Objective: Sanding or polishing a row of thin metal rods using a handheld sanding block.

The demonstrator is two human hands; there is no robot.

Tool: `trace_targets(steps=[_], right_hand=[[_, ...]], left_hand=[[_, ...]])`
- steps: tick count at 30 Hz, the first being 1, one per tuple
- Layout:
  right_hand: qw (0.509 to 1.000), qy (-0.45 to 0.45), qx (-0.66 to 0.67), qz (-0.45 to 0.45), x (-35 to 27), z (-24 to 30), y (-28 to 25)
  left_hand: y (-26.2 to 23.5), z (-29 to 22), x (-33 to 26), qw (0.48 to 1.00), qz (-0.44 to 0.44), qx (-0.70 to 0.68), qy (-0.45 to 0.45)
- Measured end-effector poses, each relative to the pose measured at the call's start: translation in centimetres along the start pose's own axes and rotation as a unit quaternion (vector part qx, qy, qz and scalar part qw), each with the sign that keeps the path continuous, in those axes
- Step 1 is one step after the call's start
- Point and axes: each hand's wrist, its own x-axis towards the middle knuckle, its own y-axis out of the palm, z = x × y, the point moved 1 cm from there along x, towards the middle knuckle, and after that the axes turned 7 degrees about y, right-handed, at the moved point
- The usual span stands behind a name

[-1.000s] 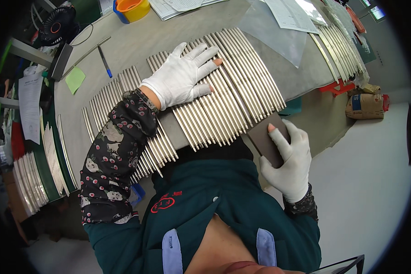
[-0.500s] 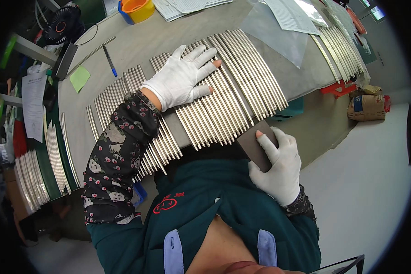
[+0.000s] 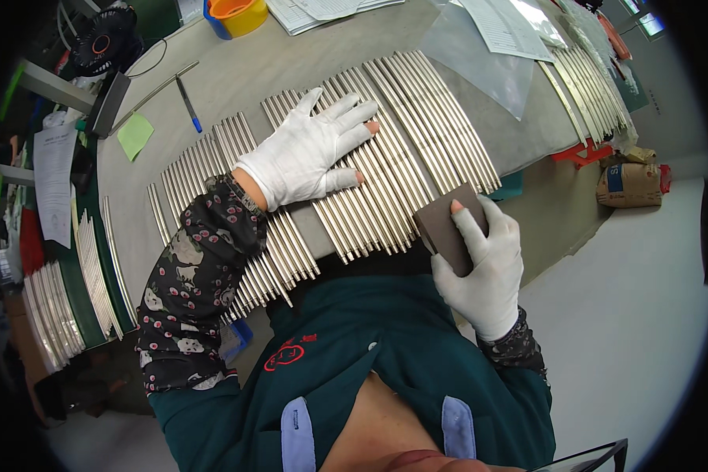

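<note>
Rows of thin shiny metal rods (image 3: pixel 440 126) lie side by side across the table, their near ends reaching to its front edge. My left hand (image 3: pixel 307 153), in a white glove with some bare fingertips, rests flat on the middle rods, fingers spread. In my right hand (image 3: pixel 488 271), gloved the same way, is a grey-brown sanding block (image 3: pixel 452 228), gripped between thumb and fingers. The block's far corner is at the near rod ends, right of the middle group; I cannot tell whether it touches them.
A blue pen (image 3: pixel 189 106), a green sticky note (image 3: pixel 136 137) and a small black fan (image 3: pixel 104 41) are at the left. Papers (image 3: pixel 322 12), a yellow tape roll (image 3: pixel 236 17) and a clear plastic bag (image 3: pixel 480 63) lie at the back. More rods (image 3: pixel 586 90) are at far right.
My right hand has moved the sanding block away from my body, up to the rod ends. My left hand has slid slightly toward me and to the left, still flat on the rods.
</note>
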Motion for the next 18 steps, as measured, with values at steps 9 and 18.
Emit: trace_targets(steps=[9, 18], right_hand=[[0.998, -0.014, -0.059, -0.021, 4.3, 1.9, 1.7], [0.997, -0.020, -0.073, -0.020, 4.8, 2.3, 2.1]], left_hand=[[0.0, 0.1, 0.4, 1.000, 0.004, 0.002, -0.003], [-0.3, -0.1, 0.6, 1.000, 0.004, 0.001, 0.003]])
